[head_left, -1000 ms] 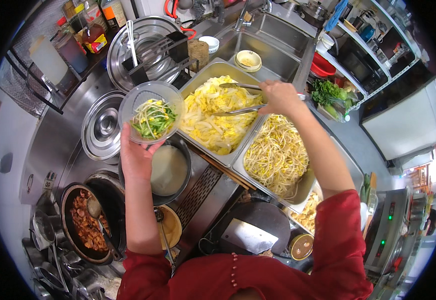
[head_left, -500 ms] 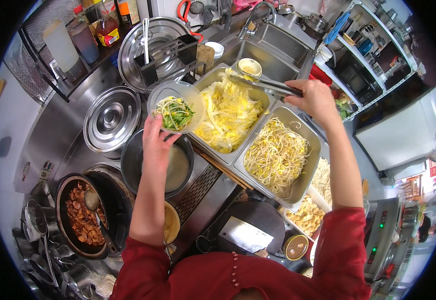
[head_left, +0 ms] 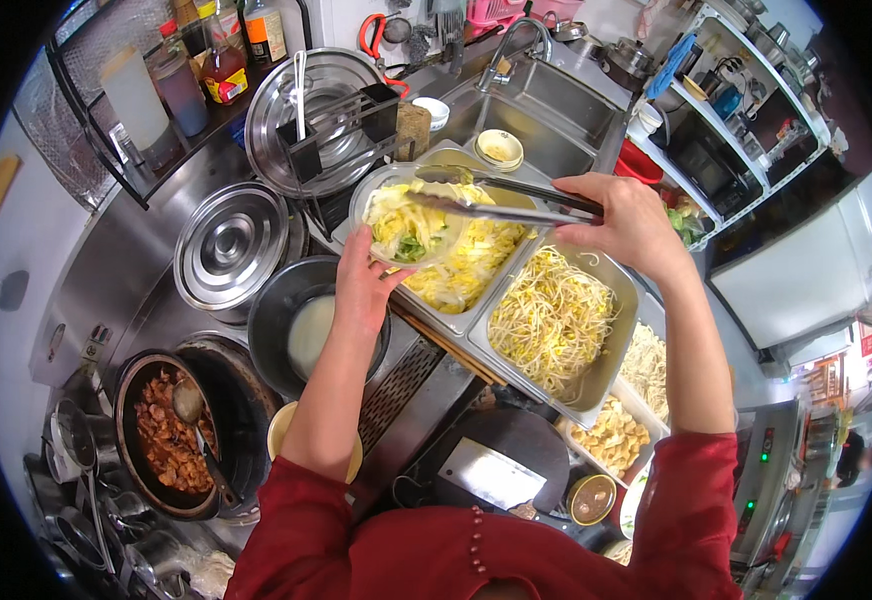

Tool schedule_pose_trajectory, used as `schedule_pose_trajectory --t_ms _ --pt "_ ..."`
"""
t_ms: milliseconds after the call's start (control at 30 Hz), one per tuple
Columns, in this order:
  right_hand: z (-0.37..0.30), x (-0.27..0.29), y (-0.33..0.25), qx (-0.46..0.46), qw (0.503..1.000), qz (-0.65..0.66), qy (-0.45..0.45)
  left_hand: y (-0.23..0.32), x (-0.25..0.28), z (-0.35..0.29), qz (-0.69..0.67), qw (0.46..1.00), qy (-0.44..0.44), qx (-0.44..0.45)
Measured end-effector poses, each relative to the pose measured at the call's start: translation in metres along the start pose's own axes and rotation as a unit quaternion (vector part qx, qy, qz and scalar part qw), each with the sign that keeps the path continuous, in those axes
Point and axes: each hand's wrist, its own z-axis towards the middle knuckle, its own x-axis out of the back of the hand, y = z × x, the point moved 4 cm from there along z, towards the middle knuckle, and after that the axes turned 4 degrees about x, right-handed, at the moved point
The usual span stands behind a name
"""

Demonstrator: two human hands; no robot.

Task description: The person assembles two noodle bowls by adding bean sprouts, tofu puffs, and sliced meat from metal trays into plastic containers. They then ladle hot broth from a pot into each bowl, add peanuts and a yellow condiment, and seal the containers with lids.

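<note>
My left hand (head_left: 364,275) holds a clear plastic bowl (head_left: 448,240) from its near left side. Shredded yellow-white cabbage (head_left: 393,213) lies in it, with some green leaves showing below. My right hand (head_left: 624,222) is closed round the handle end of metal tongs (head_left: 516,208). The tongs' tips are over the bowl at the cabbage, their two arms somewhat apart. Beneath the bowl stands a steel pan of more shredded cabbage (head_left: 486,250), partly hidden by bowl and tongs. Bean sprouts (head_left: 556,320) fill the steel pan beside it, below my right hand.
At left are a dark pot of cloudy liquid (head_left: 316,335), a steel lid (head_left: 231,245) and a pot of reddish stew (head_left: 171,440) with a ladle. A cleaver (head_left: 493,470) lies on a round dark board near me. Behind the pans is a sink (head_left: 566,105).
The tongs have moved left from the cabbage pan to over the bowl, and cabbage now covers much of its greens. My left hand has brought the bowl right, over the pan.
</note>
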Motion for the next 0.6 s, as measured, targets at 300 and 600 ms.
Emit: schedule_pose_trajectory --t_ms 300,600 --pt "0.004 -0.016 -0.022 0.048 0.99 -0.026 -0.131 -0.003 0.005 0.001 0.003 0.999 -0.018 0.027" --pt "0.021 -0.007 0.041 -0.064 0.991 -0.115 0.001 0.037 0.019 -0.005 -0.006 0.998 0.064 -0.025"
